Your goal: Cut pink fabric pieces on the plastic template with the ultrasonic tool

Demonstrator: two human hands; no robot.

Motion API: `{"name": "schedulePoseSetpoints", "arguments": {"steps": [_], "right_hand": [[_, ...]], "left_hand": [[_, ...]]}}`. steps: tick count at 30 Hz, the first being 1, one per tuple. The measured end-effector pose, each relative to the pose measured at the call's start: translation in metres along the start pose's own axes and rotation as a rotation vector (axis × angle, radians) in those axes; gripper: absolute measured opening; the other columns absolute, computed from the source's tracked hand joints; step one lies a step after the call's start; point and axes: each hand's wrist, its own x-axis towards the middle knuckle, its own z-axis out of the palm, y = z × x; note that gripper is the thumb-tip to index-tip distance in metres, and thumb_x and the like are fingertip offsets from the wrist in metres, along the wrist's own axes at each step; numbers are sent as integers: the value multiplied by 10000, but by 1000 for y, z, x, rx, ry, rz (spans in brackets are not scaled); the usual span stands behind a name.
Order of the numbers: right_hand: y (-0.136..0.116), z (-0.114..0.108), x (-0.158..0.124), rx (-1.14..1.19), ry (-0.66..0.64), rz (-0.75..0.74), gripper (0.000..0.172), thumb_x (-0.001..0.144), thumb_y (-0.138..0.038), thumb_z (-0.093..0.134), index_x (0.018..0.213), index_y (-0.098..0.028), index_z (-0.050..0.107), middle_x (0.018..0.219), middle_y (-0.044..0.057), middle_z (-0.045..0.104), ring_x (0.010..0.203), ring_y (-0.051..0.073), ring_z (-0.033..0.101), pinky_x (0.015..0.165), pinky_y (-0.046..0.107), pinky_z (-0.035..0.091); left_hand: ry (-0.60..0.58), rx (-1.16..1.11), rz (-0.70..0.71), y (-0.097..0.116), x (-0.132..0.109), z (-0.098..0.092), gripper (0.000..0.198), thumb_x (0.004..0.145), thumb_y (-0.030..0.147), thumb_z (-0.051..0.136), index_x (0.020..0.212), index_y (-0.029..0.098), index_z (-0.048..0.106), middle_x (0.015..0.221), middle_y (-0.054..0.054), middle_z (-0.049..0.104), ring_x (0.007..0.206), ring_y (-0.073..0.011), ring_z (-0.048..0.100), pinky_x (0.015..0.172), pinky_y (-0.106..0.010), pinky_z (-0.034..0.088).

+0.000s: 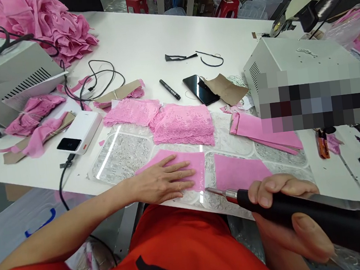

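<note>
My left hand (pixel 162 178) lies flat with fingers spread on a pink fabric piece (pixel 198 163), pressing it against a clear patterned mat (pixel 123 154). In my right hand (pixel 293 213) is a thick black pen-shaped tool (pixel 272 204) with a slim metal tip. That tip is at the lower right corner of the fabric under my left hand. A second pink fabric piece (pixel 239 171) lies just right of it, partly behind the tool. Beyond my left hand are pink lace pieces (pixel 182 126), stacked in layers. Folded pink strips (pixel 264 134) rest at the mat's right side.
A white power bank (pixel 80 131) with a cable stands left of the mat. Behind are a black marker (pixel 170 89), a phone (pixel 201 89) and brown card (pixel 226 88). Grey boxes flank the table, left (pixel 14 76) and right (pixel 275 59). Pink fabric (pixel 40 25) is heaped at the far left.
</note>
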Motion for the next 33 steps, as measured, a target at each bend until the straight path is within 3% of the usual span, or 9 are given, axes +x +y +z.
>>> {"name": "schedulePoseSetpoints", "arguments": {"steps": [33], "right_hand": [[2, 4, 0, -62, -32, 22, 150, 766, -314, 624, 901, -249, 620, 812, 1, 533, 560, 121, 467, 521, 338, 448]], "left_hand": [[134, 88, 51, 0, -3, 7, 388, 994, 354, 460, 1350, 219, 535, 1469, -61, 467, 1442, -222, 300, 1224, -453, 121]]}}
